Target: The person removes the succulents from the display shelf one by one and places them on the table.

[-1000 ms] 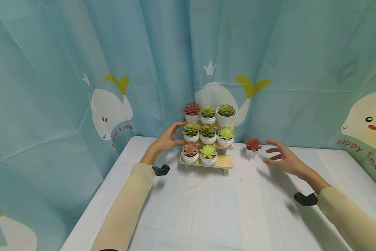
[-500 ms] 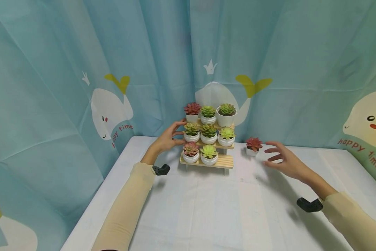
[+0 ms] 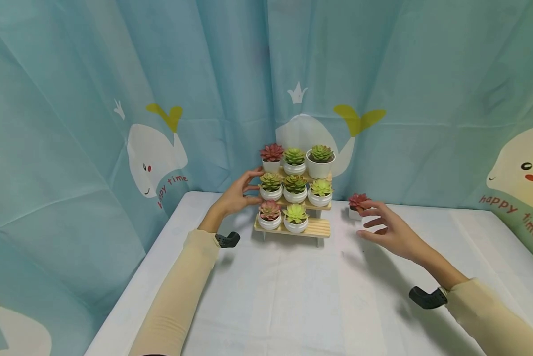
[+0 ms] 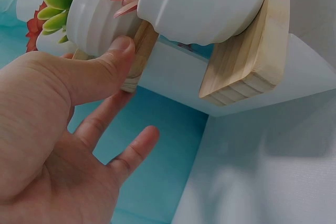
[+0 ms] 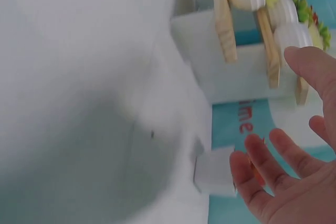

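A three-tier wooden stand (image 3: 317, 228) holds potted succulents on every tier. At its left side my left hand (image 3: 236, 199) grips the end of a shelf; in the left wrist view the left hand (image 4: 44, 124) has its thumb beside a white pot and a fingertip at the shelf's end. Right of the stand, a red succulent (image 3: 357, 199) in a white pot (image 5: 214, 171) rests on the table. My right hand (image 3: 393, 232), fingers apart and loosely bent, is just right of this plant and partly overlaps it; the right hand (image 5: 304, 182) holds nothing. Contact with the plant cannot be told.
A white-covered table (image 3: 302, 296) lies under both arms. Behind it hangs a blue curtain (image 3: 231, 74) with whale prints, close to the table's back edge. The bottom tier carries two pots at its left and centre, with bare wood at its right end.
My right hand has moved left and now overlaps the red plant beside the stand. My left hand stays at the stand's left side.
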Tool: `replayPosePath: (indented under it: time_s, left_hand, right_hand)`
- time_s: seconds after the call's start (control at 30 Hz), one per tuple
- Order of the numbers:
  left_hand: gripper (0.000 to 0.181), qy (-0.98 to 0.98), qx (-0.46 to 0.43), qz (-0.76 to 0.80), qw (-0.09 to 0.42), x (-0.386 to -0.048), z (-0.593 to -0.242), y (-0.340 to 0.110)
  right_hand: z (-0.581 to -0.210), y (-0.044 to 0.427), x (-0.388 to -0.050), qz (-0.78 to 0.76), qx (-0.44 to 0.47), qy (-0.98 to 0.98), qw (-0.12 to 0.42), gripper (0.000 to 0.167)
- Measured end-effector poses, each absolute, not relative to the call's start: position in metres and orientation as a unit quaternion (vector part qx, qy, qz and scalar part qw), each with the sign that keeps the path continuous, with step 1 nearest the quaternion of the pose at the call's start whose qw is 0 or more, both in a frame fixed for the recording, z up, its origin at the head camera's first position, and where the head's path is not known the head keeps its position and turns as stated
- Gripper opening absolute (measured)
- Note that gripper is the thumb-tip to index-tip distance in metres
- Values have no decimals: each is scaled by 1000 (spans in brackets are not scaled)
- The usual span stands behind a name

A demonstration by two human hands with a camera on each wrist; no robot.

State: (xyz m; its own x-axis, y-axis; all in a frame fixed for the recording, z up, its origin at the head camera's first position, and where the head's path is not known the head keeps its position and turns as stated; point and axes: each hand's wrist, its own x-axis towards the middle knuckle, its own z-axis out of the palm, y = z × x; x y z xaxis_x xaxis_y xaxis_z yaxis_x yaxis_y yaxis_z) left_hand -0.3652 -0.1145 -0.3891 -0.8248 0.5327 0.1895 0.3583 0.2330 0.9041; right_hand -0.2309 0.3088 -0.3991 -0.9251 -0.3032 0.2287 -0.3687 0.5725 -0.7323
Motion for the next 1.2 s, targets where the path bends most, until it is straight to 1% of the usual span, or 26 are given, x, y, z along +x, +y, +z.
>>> replayPosePath:
  time_s: [0.33,0.63,0.87,1.1,1.2]
  left_hand:
    - [73,780,280,554,80,-365,-387,-115]
    - [74,778,285,555,78,-367,-387,-115]
    - [74,778,281,556,79,-367,-387,-114]
    - [73,783,276,552,76,-366,-387,-113]
    - [73,785,275,550,76,-365,-388,-113]
  right_hand:
    - [-402,271,-231,454,212,-863,58,70]
    - [-409,237,-235,478,219,-849,59,68]
    - [-418,213,-242,486,219,-842,86,68]
    - [-426,193,-247,490,213,-836,124,65]
    - [-428,187,-248,481,201,-843,132,64]
